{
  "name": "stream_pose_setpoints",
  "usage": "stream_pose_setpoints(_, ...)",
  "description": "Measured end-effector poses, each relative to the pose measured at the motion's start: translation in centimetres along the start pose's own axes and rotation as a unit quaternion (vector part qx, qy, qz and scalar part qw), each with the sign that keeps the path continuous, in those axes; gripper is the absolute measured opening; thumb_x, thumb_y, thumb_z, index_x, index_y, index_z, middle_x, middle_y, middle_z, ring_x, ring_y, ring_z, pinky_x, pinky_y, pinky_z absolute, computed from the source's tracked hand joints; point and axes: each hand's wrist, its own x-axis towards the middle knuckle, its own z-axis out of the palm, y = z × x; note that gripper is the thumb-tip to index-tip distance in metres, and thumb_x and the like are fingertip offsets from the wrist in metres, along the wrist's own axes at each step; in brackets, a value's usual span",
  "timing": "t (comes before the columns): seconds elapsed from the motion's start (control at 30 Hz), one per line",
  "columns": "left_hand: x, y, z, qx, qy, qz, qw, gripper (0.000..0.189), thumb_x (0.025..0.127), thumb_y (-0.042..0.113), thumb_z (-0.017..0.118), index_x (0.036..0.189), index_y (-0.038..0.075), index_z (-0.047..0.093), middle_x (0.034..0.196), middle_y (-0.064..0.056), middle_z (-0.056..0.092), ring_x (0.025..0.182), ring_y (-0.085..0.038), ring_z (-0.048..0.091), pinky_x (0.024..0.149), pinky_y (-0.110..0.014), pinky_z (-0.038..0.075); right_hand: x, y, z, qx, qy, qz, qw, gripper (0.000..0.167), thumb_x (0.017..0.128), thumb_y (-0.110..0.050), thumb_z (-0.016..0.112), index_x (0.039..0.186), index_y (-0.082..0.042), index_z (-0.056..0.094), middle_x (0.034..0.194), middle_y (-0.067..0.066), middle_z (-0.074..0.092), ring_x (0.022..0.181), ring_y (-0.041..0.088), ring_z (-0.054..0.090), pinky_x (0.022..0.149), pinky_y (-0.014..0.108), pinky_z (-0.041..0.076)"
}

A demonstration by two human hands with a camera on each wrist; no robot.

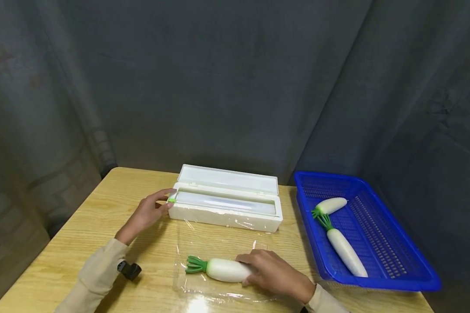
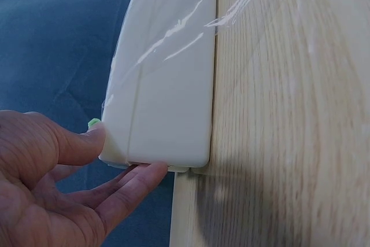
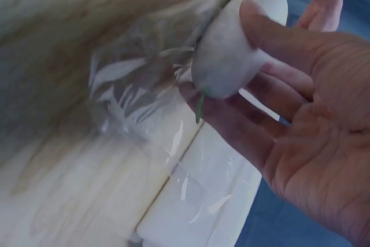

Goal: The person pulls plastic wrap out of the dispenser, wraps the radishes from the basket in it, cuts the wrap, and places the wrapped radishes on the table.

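A white daikon radish with green stalks lies across a sheet of clear cling film on the table. My right hand holds its right end, with thumb and fingers on opposite sides in the right wrist view. The film runs out over the front of a white cling film box, whose lid stands open behind it. Inside the box lies the film roll. At the box's left end, my left hand grips the corner between thumb and fingers, beside a small green piece.
To the right a blue plastic basket contains two more daikon radishes. A dark curtain hangs behind the wooden table. A black device sits at my left wrist.
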Motion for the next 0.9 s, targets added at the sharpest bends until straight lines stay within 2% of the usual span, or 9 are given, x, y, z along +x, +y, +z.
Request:
stream_pose_setpoints(0.2,-0.03,0.13,-0.09,0.006,0.001,0.002,1.0,0.047,0.103,0.001,0.063,0.149,-0.003,0.053,0.137,-0.038,0.057,0.095,-0.04,0.073,0.07,-0.036,0.057,0.13,0.11,-0.07,0.001,-0.016,-0.001,0.9999,0.042,0.088,-0.025,0.085,0.127,-0.013,0.072,0.102,-0.005,0.072,0.088,-0.002,0.058,0.073,0.02,0.05)
stream_pose_setpoints(0.47,-0.12,0.12,-0.06,0.002,-0.005,0.001,1.0,0.047,0.104,0.002,0.063,0.149,-0.003,0.052,0.138,-0.038,0.057,0.094,-0.039,0.074,0.069,-0.034,0.056,-0.21,0.16,0.22,0.0,-0.017,0.005,0.9998,0.046,0.092,-0.024,0.082,0.134,-0.008,0.069,0.121,0.003,0.072,0.105,0.007,0.064,0.086,0.027,0.056)
stream_pose_setpoints(0.63,-0.08,0.14,-0.02,0.007,0.0,-0.001,1.0,0.047,0.104,0.002,0.063,0.149,-0.003,0.053,0.141,-0.037,0.055,0.098,-0.041,0.073,0.072,-0.036,0.058,-0.38,0.1,0.45,-0.012,-0.017,0.012,0.9997,0.048,0.093,-0.023,0.08,0.137,-0.008,0.066,0.126,0.006,0.068,0.109,0.011,0.063,0.089,0.03,0.057)
stream_pose_setpoints(0.9,-0.09,0.11,-0.03,0.017,0.003,0.003,0.9999,0.046,0.103,0.001,0.063,0.148,-0.003,0.054,0.143,-0.037,0.055,0.102,-0.043,0.072,0.073,-0.036,0.059,-0.45,0.17,0.47,-0.026,-0.004,-0.024,0.9994,0.046,0.094,-0.022,0.079,0.136,-0.006,0.066,0.122,0.006,0.071,0.107,0.01,0.065,0.089,0.03,0.058)
